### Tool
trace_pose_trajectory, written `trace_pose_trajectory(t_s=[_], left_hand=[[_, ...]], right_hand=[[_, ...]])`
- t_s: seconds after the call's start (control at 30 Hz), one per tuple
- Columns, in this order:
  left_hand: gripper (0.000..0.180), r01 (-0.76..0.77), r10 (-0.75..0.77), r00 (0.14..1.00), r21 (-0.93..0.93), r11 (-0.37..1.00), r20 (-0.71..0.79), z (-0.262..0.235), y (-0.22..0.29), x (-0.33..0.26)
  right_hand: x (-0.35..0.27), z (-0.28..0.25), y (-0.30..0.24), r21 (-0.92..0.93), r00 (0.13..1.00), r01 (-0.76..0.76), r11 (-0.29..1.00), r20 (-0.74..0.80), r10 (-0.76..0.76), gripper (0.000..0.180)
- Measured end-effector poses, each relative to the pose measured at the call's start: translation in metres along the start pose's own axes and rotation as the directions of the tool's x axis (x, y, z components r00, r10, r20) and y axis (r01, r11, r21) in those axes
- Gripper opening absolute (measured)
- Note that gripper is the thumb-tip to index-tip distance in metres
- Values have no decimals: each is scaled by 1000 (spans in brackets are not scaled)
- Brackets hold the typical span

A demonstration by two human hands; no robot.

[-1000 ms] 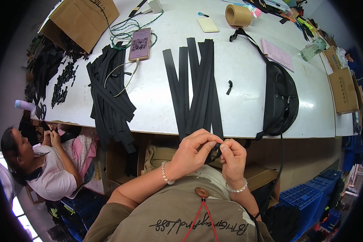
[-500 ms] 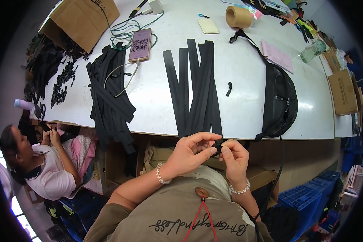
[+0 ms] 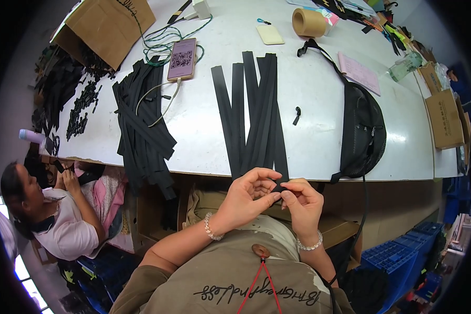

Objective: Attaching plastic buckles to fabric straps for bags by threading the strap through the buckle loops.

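My left hand and my right hand meet at the table's front edge. Between their closed thumbs and fingers is the near end of a black strip, which looks like zipper tape and runs back across the table. The fingers partly cover that end, so any small part there cannot be made out. Beside it, more long black strips lie in a loose fan. A small black zipper pull rests to the right of them.
Left of the fan lie a bundle of black strips, a phone on a cable and a heap of small black pulls. A black waist bag lies right. Behind are a cardboard box and tape roll. A co-worker sits left.
My fingers have shifted slightly at the strip's end, with the right fingers now curled over it and the left fingers raised a little. The things on the table have stayed put.
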State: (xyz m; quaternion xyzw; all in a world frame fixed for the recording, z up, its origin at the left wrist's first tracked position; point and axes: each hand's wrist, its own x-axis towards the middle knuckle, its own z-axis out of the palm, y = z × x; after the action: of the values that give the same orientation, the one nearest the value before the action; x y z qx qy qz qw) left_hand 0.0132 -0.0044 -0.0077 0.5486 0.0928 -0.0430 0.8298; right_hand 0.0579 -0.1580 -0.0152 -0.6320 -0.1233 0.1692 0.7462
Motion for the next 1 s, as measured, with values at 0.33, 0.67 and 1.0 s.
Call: trace_pose_trajectory(t_s=[0.33,0.67,1.0], left_hand=[[33,-36,35,997,-13,999,-72,2,-6,2],[13,66,-67,998,52,996,8,-3,-12,2],[12,-96,113,992,242,965,-61,2,-4,2]], right_hand=[[-5,12,7,435,963,-176,883,-111,247,11],[-2,9,4,37,989,65,997,-133,-59,12],[1,8,9,346,987,-56,937,-122,104,11]])
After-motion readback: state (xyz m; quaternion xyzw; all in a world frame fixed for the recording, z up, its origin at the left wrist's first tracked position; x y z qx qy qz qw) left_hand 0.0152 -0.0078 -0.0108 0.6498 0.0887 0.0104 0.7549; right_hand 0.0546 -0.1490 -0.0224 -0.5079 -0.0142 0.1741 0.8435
